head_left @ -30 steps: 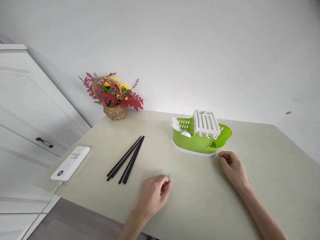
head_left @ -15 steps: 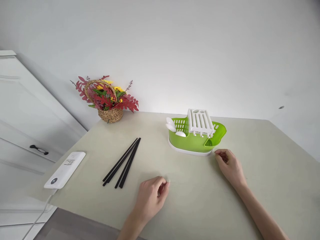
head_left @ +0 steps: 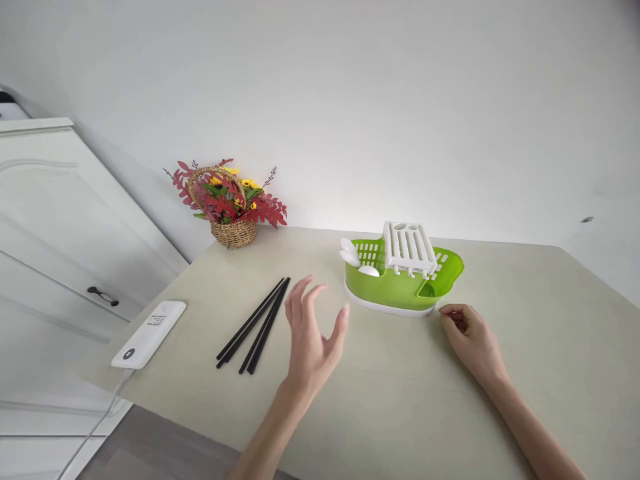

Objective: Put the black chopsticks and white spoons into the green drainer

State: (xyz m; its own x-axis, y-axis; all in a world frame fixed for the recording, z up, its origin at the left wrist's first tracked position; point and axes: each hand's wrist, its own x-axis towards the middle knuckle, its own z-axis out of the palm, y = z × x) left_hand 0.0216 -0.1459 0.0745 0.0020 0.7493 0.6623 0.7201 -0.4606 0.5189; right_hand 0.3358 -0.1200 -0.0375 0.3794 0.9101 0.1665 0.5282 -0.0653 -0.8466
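Note:
My left hand (head_left: 316, 333) is raised over the table, fingers apart and empty, just right of several black chopsticks (head_left: 265, 327) lying loosely side by side. My right hand (head_left: 473, 337) rests on the table, its fingers curled together with nothing visible in them. Its fingertips are by the right end of the rack's white base tray (head_left: 385, 308); whether they touch it I cannot tell. On that tray stands a green plastic cutlery rack (head_left: 380, 290) with a white slotted holder (head_left: 410, 247) across its top. White spoons (head_left: 350, 253) lean out of the rack's left part.
A wicker basket (head_left: 234, 233) of red leaves and yellow flowers stands at the back left by the wall. Near the table's left edge lies a white power bank (head_left: 150, 333) with a cable (head_left: 97, 421) hanging down. A white cabinet (head_left: 60, 220) is at the far left.
My left hand has lifted and moved forward, its curled fingers spreading apart. My right hand stays curled beside the rack's base. The whole view has shifted slightly.

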